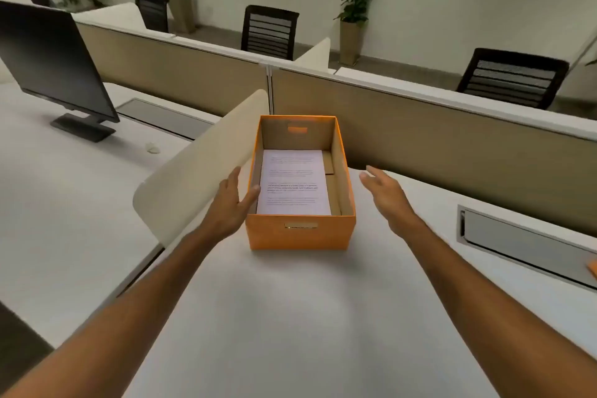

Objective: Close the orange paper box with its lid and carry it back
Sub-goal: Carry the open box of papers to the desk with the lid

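An orange paper box (298, 234) stands without a lid on the white desk, its top uncovered, with a printed white sheet (294, 182) lying flat inside. My left hand (231, 203) rests against the box's left wall, thumb on the rim, fingers spread. To the right of the box hovers my right hand (386, 195), fingers apart, a short gap from the right wall and holding nothing. A small orange corner (592, 268) shows at the right frame edge; I cannot tell if it is the lid.
A cream curved divider (193, 168) stands just left of the box. A tan partition (436, 142) runs behind it. A black monitor (55, 64) sits on the left desk. A metal cable tray (523, 242) lies in the desk at right. Chairs and potted plants stand beyond.
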A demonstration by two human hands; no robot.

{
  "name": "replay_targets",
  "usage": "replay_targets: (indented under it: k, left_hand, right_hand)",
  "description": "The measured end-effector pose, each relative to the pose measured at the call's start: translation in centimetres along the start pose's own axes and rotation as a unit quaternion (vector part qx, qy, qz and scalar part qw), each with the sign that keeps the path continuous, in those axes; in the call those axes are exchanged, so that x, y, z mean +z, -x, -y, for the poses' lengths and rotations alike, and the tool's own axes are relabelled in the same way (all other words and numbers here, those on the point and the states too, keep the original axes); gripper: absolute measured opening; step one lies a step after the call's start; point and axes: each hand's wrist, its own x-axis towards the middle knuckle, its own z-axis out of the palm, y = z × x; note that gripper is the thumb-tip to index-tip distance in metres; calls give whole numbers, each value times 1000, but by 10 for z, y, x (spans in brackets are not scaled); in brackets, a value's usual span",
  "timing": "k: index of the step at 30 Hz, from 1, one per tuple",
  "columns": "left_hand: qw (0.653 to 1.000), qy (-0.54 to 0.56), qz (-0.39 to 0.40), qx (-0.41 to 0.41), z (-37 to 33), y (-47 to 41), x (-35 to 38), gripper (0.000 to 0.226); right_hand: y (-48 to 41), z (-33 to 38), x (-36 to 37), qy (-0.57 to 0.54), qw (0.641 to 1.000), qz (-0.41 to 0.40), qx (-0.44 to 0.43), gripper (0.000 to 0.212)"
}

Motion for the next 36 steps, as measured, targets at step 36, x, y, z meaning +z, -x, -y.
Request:
replay_targets:
  k: [36]
  left_hand:
    - [923, 334, 136, -133, 21, 20, 33, 39]
  right_hand:
    - [52, -62, -21, -220, 964, 37, 144, 32]
